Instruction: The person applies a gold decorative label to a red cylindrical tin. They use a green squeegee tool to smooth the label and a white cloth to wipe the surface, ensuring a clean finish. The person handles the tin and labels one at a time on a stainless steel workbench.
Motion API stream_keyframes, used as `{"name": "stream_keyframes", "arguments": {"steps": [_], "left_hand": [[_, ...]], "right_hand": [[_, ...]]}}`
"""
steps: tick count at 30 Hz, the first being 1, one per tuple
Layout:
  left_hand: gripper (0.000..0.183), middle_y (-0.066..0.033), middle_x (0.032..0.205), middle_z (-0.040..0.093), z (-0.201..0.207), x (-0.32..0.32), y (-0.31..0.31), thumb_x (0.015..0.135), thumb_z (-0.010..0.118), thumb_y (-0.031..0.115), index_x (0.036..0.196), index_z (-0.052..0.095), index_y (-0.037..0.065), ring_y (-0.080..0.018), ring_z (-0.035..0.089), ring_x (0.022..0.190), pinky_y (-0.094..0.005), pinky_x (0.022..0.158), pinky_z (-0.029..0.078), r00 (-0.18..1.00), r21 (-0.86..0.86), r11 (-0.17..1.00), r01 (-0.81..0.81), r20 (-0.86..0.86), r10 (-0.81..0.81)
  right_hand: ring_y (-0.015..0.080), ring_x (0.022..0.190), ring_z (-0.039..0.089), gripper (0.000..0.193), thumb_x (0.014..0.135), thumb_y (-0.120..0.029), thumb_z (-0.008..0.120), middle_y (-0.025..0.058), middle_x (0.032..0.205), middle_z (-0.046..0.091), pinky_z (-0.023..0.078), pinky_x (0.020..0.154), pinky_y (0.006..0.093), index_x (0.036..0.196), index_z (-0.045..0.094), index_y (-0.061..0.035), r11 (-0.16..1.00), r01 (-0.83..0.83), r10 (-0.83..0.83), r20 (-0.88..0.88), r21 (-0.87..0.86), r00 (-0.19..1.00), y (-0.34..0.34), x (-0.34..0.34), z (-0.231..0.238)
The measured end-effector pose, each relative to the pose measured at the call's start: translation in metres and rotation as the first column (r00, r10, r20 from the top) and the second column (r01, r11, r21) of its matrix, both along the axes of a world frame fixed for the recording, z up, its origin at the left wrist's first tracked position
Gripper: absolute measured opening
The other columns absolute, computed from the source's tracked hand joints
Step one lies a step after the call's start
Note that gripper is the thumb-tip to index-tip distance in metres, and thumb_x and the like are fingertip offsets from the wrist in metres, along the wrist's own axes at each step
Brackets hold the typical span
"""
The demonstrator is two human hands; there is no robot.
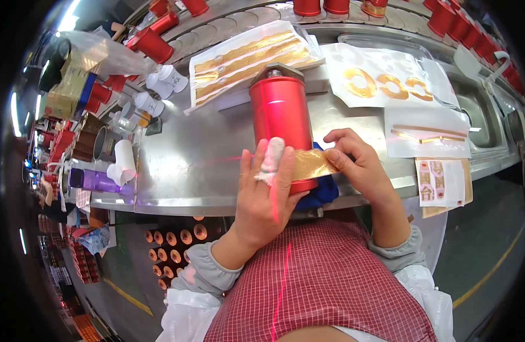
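Note:
A glossy red cylinder (281, 111) lies in front of me on a dark fixture with a metal end piece (276, 71). Across its near part runs a gold foil strip (312, 164). My left hand (265, 194) presses flat on the cylinder and the strip's left part, fingers stretched out; one finger wears a white wrap (271, 159). Between thumb and fingers, my right hand (356, 162) pinches the strip's right end, which stands off the cylinder. A blue cloth (324, 192) shows below the strip. Thin red light lines cross the cylinder and my left hand.
Gold foil sheets (254, 54) lie behind the cylinder, ring-shaped gold pieces (362, 82) on backing at the right. Nearby are narrow strips (428, 135), a printed sheet (442, 182) and a sink (473, 108). White cups (172, 77) and a purple bottle (97, 179) stand left. Red canisters (151, 45) line the back.

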State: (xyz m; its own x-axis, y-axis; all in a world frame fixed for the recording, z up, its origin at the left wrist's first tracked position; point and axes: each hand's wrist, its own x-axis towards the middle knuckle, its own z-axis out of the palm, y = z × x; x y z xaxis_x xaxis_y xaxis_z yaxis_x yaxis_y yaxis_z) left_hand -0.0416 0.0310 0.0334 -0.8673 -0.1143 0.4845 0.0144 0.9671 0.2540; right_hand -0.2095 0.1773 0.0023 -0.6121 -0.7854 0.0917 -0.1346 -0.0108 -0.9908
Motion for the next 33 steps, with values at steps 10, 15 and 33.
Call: {"name": "stream_keyframes", "arguments": {"steps": [10,15,33], "left_hand": [[0.069,-0.0315,0.14,0.042,-0.007,0.002,-0.005,0.088,0.065,0.033,0.137,0.042,-0.009,-0.0481,0.041,0.131,-0.0563,0.111,0.025,1.0,-0.009,1.0,-0.011,-0.029,0.011],[0.069,-0.0319,0.139,0.044,-0.007,0.003,-0.006,0.089,0.065,0.034,0.137,0.043,-0.009,-0.0482,0.042,0.13,-0.0561,0.111,0.027,1.0,-0.029,1.0,-0.01,-0.03,0.009],[0.066,-0.0348,0.142,0.038,-0.006,0.004,-0.004,0.089,0.067,0.023,0.138,0.039,-0.01,-0.0477,0.042,0.13,-0.0491,0.11,0.031,1.0,0.007,1.0,-0.014,-0.026,0.014]], "right_hand": [[0.013,0.094,0.053,0.02,0.088,-0.021,0.069,0.0076,0.111,0.055,0.043,0.082,0.0265,0.084,0.064,-0.0018,0.996,-0.058,0.059,0.018,-0.075,0.998,-0.004,0.004,-0.003],[0.0133,0.096,0.053,0.019,0.085,-0.02,0.072,0.0075,0.111,0.055,0.044,0.084,0.0275,0.08,0.063,-0.004,0.996,-0.012,0.018,0.069,-0.093,0.997,-0.01,0.006,-0.01],[0.0182,0.11,0.05,0.022,0.083,-0.026,0.074,0.0084,0.112,0.053,0.039,0.095,0.0295,0.081,0.065,-0.0064,0.996,-0.046,0.053,0.096,-0.081,0.994,-0.017,0.008,-0.006]]}}
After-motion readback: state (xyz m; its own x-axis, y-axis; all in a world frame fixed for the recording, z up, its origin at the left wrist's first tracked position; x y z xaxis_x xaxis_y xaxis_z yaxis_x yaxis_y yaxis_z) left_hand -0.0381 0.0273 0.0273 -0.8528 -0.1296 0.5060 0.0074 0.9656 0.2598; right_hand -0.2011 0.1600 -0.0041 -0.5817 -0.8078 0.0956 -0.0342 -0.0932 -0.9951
